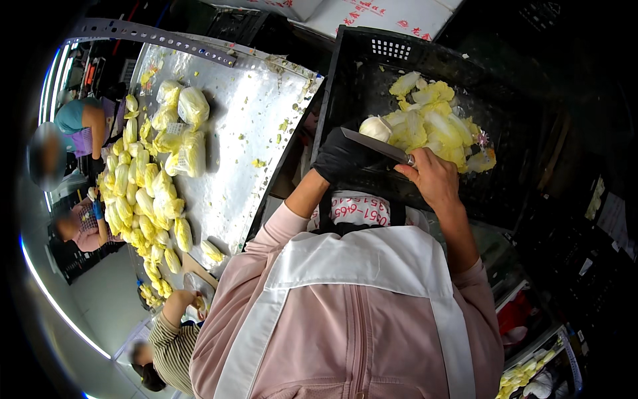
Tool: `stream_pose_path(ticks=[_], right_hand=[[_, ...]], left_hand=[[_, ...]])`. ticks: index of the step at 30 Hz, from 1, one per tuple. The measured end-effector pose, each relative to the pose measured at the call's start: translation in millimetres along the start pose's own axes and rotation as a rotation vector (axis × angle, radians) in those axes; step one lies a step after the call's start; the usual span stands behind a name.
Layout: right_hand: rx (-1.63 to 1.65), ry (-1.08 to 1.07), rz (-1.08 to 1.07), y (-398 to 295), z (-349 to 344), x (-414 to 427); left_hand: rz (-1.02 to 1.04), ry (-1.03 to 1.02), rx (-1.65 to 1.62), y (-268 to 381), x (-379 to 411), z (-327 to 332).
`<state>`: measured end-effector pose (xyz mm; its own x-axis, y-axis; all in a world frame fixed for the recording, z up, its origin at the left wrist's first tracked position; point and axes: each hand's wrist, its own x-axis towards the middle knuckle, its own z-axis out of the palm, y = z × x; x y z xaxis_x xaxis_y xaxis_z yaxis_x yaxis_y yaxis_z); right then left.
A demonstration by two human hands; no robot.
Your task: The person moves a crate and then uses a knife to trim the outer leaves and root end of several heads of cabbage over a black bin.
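Note:
My left hand (341, 155), in a black glove, is closed around a napa cabbage (375, 128). Only its pale, rounded end shows; the glove and the blade cover the rest. My bare right hand (432, 175) grips the handle of a knife (371, 143). Its flat metal blade points left across the front of the gloved hand, close to the cabbage end. Whether the edge touches the cabbage I cannot tell. Both hands are over the near side of a black plastic crate (331, 85). Loose yellow-white cabbage leaves (423, 122) lie in a heap inside it.
On the left stands a metal table (234, 114) with many small cabbages (132, 187) and bagged ones (193, 107). Several people work along its far side, one in a striped sleeve (172, 339) close by. White boxes (369, 15) with red printing sit behind the crate.

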<state>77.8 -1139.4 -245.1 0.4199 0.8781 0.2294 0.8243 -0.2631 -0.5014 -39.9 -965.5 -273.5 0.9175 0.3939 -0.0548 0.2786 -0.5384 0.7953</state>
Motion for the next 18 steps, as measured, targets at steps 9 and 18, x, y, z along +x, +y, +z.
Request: stream_pose_path(ticks=[9,18], right_hand=[[-0.132,0.066,0.064,7,8,-1],[0.111,0.084,0.101,1,3,-4]], left_hand=[[-0.236,0.027,0.033,28,0,-8],[-0.063,0.106,-0.134,11,-1,3]])
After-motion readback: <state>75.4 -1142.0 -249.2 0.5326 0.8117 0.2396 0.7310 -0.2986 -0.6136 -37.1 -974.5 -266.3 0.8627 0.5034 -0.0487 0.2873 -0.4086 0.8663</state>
